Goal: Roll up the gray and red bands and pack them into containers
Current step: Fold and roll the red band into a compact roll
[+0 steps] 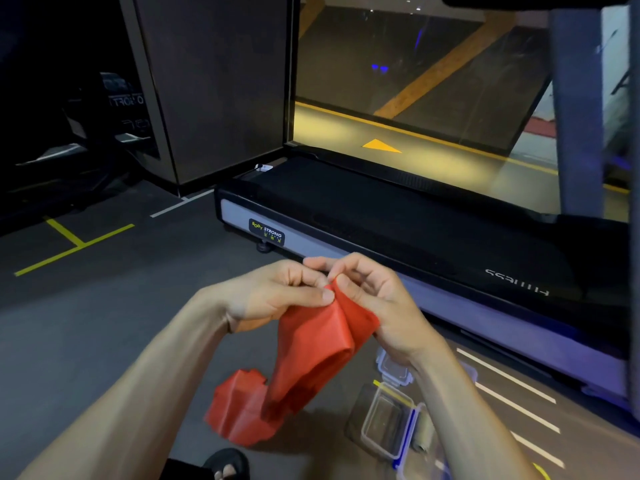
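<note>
Head view: both hands are up in front of the person, w/ the red band [311,344] between them. The left hand [277,296] pinches its top edge with thumb and curled fingers; the right hand [367,292] pinches the same edge just beside, fingertips nearly touching. The rest of the band hangs down, and its crumpled lower end [239,410] lies near the floor.

It looks thin, soft and light, prob. a bit stretchy, so I think it must be held at the end edge and rolled tight, or it will spring open.

Clear container [388,424] and a second container [393,370] stand open on the floor at right. Gray band: cannot tell where.
</note>
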`<state>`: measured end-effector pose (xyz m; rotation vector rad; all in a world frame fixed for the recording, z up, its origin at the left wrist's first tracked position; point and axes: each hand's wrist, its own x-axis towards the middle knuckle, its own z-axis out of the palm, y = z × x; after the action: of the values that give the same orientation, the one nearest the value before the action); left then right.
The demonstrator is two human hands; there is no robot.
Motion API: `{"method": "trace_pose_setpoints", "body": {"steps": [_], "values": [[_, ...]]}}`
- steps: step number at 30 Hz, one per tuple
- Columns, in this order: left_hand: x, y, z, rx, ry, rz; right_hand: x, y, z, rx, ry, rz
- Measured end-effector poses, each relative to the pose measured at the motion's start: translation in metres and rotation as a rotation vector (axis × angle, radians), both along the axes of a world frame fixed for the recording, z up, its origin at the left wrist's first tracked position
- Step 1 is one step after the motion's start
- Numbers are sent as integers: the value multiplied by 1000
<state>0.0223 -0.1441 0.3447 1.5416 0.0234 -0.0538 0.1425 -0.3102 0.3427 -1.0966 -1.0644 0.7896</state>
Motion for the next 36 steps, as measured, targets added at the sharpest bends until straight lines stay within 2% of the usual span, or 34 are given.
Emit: {"method": "trace_pose_setpoints", "body": {"steps": [7,15,17,21,23,26,30,36], "values": [[-2,1,7,139,-21,-37,6,-5,5,-99,-237,-88],[-2,8,3,278,43,-40,18,-6,4,-187,-462,-100],[-1,8,0,314,55,-63,19,-6,5,-144,-345,-95],[-2,10,-3,348,52,-122,20,-8,11,26,139,-76],[0,10,-3,349,13,-88,23,-11,13,67,264,-45],[2,5,1,349,-36,-23,27,-12,12,111,344,-7],[4,3,0,351,-81,20,26,-14,13,133,395,-62],[3,1,1,374,-87,64,22,-17,16,77,377,-109]]}}
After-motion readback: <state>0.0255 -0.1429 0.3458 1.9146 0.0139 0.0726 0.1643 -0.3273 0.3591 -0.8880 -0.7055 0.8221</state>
